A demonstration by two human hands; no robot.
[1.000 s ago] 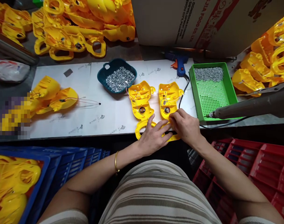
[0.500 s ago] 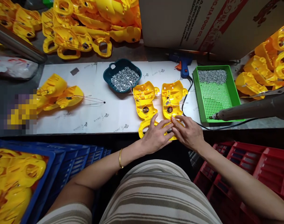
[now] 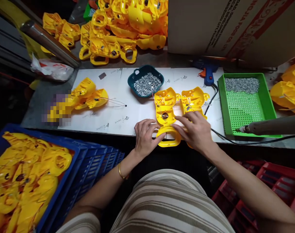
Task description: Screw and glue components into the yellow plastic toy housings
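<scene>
The left casing (image 3: 165, 97) and right casing (image 3: 193, 97) at centre are bright yellow; the bowl (image 3: 132, 85) above is dark teal, the tray (image 3: 244, 111) at right vivid green. Glue gun (image 3: 209, 77): blue, orange trigger (image 3: 202, 73). Bottom centre, the shirt (image 3: 174, 200) has cream and olive-brown stripes.

Tabletop (image 3: 36, 113), front centre: two shells (image 3: 165, 105), side by side. Behind, left: bowl (image 3: 131, 86), metal pieces (image 3: 147, 84) inside. Behind, right: glue gun (image 3: 209, 77). Right of shells: tray (image 3: 244, 111). Rear: carton (image 3: 225, 32), right; shell heap (image 3: 128, 29), left. Before tabletop, left: crate (image 3: 79, 153), more shells (image 3: 28, 174) inside.
</scene>
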